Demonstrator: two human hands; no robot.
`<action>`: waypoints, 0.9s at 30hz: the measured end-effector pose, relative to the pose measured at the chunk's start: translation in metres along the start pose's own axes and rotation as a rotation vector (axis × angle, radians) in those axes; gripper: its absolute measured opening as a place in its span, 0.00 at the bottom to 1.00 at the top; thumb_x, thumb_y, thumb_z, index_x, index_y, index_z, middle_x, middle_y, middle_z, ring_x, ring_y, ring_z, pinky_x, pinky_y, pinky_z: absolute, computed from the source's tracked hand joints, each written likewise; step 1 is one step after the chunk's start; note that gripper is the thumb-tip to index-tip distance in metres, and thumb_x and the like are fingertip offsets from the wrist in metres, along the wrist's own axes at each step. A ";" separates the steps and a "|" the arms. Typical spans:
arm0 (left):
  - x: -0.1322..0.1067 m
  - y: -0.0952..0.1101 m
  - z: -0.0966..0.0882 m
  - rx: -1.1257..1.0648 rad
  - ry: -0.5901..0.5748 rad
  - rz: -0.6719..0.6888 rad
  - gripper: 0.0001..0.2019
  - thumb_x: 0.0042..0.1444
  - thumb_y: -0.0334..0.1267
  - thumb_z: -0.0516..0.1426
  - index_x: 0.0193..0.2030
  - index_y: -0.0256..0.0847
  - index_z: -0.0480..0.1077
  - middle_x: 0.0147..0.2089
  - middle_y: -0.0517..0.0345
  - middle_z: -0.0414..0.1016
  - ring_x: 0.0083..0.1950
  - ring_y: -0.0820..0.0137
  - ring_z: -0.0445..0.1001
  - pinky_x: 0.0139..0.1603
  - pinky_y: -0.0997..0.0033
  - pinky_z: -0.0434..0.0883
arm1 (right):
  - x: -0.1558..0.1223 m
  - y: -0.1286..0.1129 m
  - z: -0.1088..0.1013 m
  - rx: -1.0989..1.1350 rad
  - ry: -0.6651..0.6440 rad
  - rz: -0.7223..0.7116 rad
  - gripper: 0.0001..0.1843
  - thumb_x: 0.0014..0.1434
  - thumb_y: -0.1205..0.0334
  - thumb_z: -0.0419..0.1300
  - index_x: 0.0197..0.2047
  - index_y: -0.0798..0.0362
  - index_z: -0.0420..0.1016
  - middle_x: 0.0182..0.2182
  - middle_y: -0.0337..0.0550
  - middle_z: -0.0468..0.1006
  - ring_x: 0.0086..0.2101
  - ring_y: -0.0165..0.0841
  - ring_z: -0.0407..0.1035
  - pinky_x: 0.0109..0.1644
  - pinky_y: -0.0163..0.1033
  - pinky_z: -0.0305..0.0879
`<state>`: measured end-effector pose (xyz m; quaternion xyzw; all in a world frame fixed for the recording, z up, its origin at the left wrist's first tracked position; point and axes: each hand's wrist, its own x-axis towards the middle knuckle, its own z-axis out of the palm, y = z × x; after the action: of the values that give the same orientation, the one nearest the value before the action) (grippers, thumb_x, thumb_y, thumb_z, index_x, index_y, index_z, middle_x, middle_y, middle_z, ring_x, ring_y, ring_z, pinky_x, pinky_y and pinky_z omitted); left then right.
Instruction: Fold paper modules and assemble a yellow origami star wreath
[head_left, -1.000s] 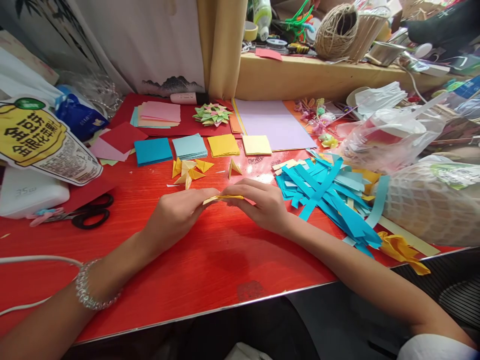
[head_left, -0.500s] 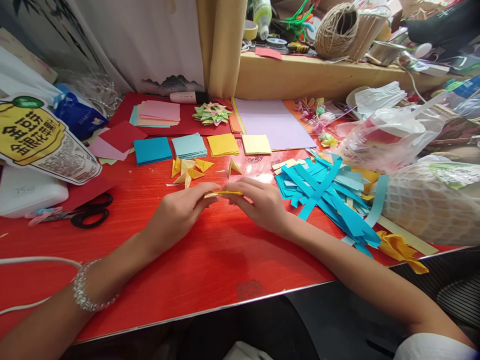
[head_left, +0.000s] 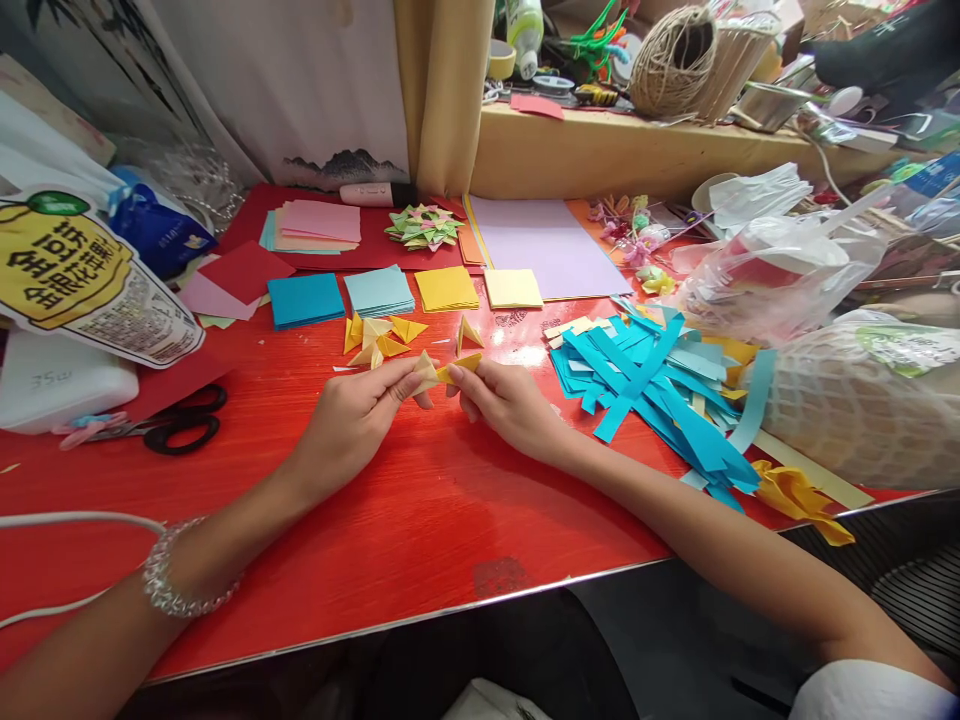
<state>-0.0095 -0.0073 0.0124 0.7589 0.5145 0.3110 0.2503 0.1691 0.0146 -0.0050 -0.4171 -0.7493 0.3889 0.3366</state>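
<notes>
Both hands pinch one small folded yellow paper piece (head_left: 444, 370) just above the red table (head_left: 420, 520). My left hand (head_left: 352, 415) grips its pale left end, and my right hand (head_left: 506, 400) grips its deeper yellow right end. The piece bends upward in the middle between my fingertips. Just beyond it lie several finished yellow folded triangles (head_left: 379, 340) and a single one (head_left: 469, 334). A beaded bracelet (head_left: 161, 585) sits on my left wrist.
Stacks of square paper, blue (head_left: 305, 299), pale blue (head_left: 379, 291) and yellow (head_left: 446, 288), lie behind the hands. A heap of blue paper strips (head_left: 652, 385) fills the right. Black scissors (head_left: 180, 425) lie left. A folded paper flower (head_left: 424, 227) and lilac sheet (head_left: 547, 245) sit farther back.
The yellow piece was held flat between my hands; now both hands have shifted slightly away from me and the piece is bent up into a peak.
</notes>
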 end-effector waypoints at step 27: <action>-0.003 0.004 0.012 -0.183 -0.102 -0.171 0.15 0.62 0.48 0.42 0.32 0.43 0.61 0.23 0.65 0.70 0.22 0.73 0.59 0.27 0.74 0.58 | -0.004 0.000 0.012 0.057 0.091 0.099 0.25 0.60 0.43 0.44 0.25 0.55 0.63 0.16 0.33 0.57 0.20 0.24 0.52 0.25 0.31 0.49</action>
<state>0.0007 -0.0127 0.0067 0.7012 0.5333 0.2950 0.3700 0.1609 0.0076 -0.0114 -0.4611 -0.7003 0.4071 0.3623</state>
